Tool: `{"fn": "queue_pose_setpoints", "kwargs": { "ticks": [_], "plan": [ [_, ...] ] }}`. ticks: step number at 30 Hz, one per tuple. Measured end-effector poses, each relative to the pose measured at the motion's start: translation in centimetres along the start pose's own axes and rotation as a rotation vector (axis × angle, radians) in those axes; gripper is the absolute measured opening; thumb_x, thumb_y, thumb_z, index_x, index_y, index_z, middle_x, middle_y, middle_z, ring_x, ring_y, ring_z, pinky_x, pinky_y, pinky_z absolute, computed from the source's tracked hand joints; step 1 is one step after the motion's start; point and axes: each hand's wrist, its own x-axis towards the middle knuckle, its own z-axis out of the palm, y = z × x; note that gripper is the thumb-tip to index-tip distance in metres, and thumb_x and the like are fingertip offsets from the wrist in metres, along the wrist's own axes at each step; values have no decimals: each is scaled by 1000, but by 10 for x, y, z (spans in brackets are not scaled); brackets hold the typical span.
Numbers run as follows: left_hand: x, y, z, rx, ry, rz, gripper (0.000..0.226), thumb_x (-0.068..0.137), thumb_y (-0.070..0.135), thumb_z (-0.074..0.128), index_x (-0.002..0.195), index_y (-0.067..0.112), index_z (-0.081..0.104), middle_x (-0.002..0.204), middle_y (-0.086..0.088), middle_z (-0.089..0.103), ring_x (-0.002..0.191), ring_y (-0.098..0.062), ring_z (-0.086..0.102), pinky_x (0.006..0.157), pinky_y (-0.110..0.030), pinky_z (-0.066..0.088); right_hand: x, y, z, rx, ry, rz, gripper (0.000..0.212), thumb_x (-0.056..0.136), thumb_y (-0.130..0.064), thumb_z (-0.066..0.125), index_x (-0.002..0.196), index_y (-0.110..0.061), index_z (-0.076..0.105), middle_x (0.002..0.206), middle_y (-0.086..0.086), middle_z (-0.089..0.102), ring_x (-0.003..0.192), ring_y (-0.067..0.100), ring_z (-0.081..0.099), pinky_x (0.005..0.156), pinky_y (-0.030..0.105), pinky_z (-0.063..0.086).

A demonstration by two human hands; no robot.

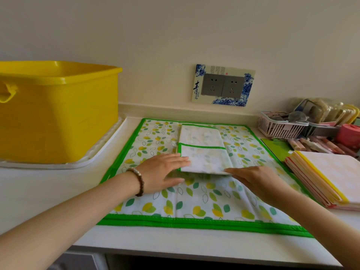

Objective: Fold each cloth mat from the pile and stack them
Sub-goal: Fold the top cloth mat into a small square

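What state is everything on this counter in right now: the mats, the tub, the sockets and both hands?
folded mat, folded small, lying on the spread mat
spread mat, unfolded, lying flat
stack of folded mats, piled at the right
yellow tub, upright, open-topped
wall sockets, nothing plugged in
left hand, flat, fingers on the folded mat's left edge
right hand, flat, fingertips at its near edge

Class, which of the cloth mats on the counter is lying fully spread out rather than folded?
The big leaf-print mat with the green border. The small mat on it is folded, as are the stacked mats at the right.
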Motion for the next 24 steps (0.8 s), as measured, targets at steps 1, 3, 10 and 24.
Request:
{"fn": "queue_pose_setpoints", "kwargs": {
  "ticks": [1, 3, 10, 24],
  "plan": [
    [1, 1, 0, 19, -7, 19, 56, 96, 46, 38, 147, 34, 17, 154, 20, 14, 142, -1, 7, 111, -16, 1, -5, -1, -1, 6, 50, -47, 32, 86, -19, 66, 118, -24, 66, 91, -1, 75, 68, 18, 71, 55, 27, 55],
    [4, 1, 1, 87, -44, 53, 57, 99, 27, 41, 148, 33, 11, 154, 19, 10, 143, -1, 2, 109, -15, -6, -13, -5, -4, 31, 87, -102, 27, 85, -20, 66, 112, -21, 70, 83, -3, 75, 60, 15, 70, 47, 25, 54],
    [-5, 14, 5, 120, -133, 89, 77, 91, -10, 32, 147, 37, 7, 155, 16, 10, 143, -2, 5, 114, -17, -3, -28, -8, -17, 142, 78, -185, 37, 92, -45, 46, 121, -29, 64, 111, -14, 68, 99, 2, 65, 85, 21, 54],
    [-22, 21, 3, 103, -200, 8, 77, 90, 7, 42, 148, 39, 4, 157, 12, -7, 143, -6, -12, 117, -26, -8, -11, 3, 12, 260, -290, -85, 68, 82, -61, 52, 142, -53, 20, 152, -24, 21, 142, 0, 18, 117, 35, 21]
  ]
}}
